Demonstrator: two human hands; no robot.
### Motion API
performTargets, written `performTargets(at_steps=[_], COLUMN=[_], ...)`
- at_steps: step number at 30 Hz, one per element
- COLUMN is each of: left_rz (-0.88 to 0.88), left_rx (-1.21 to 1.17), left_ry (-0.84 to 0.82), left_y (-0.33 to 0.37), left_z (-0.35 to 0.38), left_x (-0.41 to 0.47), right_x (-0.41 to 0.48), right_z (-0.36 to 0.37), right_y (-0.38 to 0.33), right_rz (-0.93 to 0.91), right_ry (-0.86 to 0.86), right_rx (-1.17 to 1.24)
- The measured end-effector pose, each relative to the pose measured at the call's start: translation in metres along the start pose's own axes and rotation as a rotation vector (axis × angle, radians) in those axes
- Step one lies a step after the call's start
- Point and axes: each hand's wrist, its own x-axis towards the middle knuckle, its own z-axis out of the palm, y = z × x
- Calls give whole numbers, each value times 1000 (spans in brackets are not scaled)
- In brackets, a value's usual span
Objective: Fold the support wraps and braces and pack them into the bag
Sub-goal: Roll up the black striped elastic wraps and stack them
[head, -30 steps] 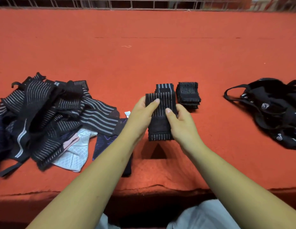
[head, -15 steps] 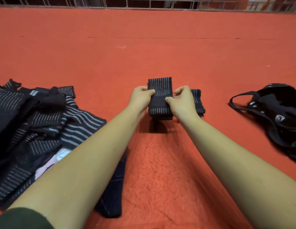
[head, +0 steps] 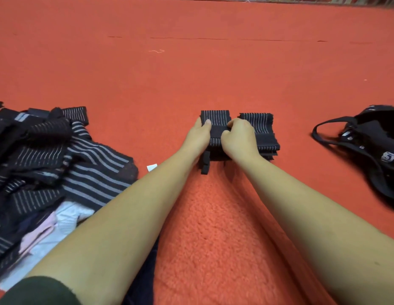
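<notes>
A folded black wrap with thin white stripes lies on the red cloth at the centre. My left hand grips its left side, thumb on top. My right hand pinches its right side with curled fingers. A black strap end sticks out below the wrap. Just to its right sits a stack of folded striped wraps, partly hidden by my right hand. The black bag with white logos and a loop handle lies at the far right.
A heap of unfolded black striped wraps and braces fills the left side, with a white and pink piece under it. A small white tag lies beside the heap. A metal rail runs along the far edge.
Both hands carried the folded wrap forward and down from the air onto the cloth, to the left of the folded stack. The camera view moved closer.
</notes>
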Motion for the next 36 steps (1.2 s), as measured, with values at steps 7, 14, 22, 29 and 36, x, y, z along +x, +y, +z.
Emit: performTargets(at_steps=[7,14,22,29,36], left_rz=[-39,72,319,362,421], left_rx=[-17,125,905,1136,1087], left_ry=[30,115,197,287,344], left_y=[23,18,-61,-121,-123], left_z=[-62,-165,-257,-276,-275], left_x=[-38,-115,-205,-223,-220], right_x=[-19,-86,-153,-168,-158], right_z=[-40,-33,20,52,62], right_y=[-24,-78,-120,-122,-121], right_rz=[-12,-42,-131,-210,-235], right_ry=[33,-214,-533,-519,-497], right_rx=[48,114,111,-75,-157])
